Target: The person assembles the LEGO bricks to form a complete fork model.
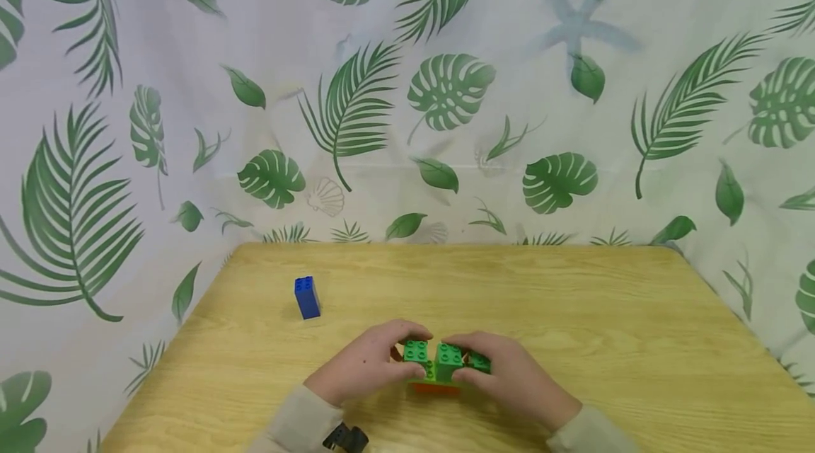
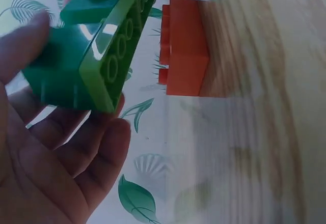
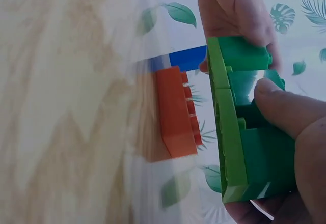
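Both hands hold a green toy-brick assembly (image 1: 448, 361) over the front of the table. Lime green pieces (image 3: 230, 137) form its base, with darker green bricks (image 2: 63, 66) on top; hollow rings show underneath in the left wrist view. My left hand (image 1: 376, 361) grips one end between thumb and fingers. Around the other part, my right hand (image 1: 509, 368) has its thumb on a dark green brick and fingers on the far side. Below the assembly, apart from it, an orange-red brick (image 2: 187, 47) sits studs up on the table.
A tall blue brick block (image 1: 307, 299) stands upright on the left of the wooden table (image 1: 573, 283). A white cloth with green leaf prints (image 1: 446, 205) hangs behind the table and along its sides. A black strap (image 1: 347, 437) lies by the left sleeve.
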### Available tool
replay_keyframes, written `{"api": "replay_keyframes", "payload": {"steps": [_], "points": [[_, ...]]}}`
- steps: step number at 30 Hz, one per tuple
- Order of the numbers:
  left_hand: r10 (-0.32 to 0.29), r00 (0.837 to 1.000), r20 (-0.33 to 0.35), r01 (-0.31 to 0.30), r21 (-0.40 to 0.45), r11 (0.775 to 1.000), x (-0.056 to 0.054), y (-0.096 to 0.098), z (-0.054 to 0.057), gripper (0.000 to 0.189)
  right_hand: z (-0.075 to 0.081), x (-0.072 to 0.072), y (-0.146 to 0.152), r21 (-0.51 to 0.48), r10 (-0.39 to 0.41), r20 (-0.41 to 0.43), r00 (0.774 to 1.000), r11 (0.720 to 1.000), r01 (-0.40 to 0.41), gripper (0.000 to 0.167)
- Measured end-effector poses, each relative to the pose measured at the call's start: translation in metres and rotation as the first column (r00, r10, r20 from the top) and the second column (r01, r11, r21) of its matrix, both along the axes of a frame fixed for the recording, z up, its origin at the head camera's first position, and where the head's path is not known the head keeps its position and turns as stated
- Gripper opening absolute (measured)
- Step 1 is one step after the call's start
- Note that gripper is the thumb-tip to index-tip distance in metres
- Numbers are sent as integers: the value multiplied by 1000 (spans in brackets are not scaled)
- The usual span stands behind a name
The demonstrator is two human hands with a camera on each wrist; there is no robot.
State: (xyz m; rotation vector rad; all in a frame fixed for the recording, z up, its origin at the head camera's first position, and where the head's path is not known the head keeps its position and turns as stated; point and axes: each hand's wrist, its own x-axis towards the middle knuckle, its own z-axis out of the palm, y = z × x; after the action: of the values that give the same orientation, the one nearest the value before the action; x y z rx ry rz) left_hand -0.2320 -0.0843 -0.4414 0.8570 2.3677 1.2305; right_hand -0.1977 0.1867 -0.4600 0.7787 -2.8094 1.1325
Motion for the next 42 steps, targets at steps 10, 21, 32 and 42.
{"api": "replay_keyframes", "payload": {"steps": [10,21,32,42], "points": [[-9,998,-55,2,-122,993,-2,-2,4,35,-4,-1,-6,10,24,26,999,1000,-24,51],[-53,984,-171,16,-211,977,-1,2,-2,31,-10,-4,-6,19,64,-79,995,998,-63,48],[-45,976,-212,-20,-298,954,2,6,-4,27,-8,-1,-12,92,35,-99,994,995,-26,47],[-39,971,-235,-37,-308,951,5,9,-2,30,-14,-3,-11,75,46,-53,998,996,-41,44]]}}
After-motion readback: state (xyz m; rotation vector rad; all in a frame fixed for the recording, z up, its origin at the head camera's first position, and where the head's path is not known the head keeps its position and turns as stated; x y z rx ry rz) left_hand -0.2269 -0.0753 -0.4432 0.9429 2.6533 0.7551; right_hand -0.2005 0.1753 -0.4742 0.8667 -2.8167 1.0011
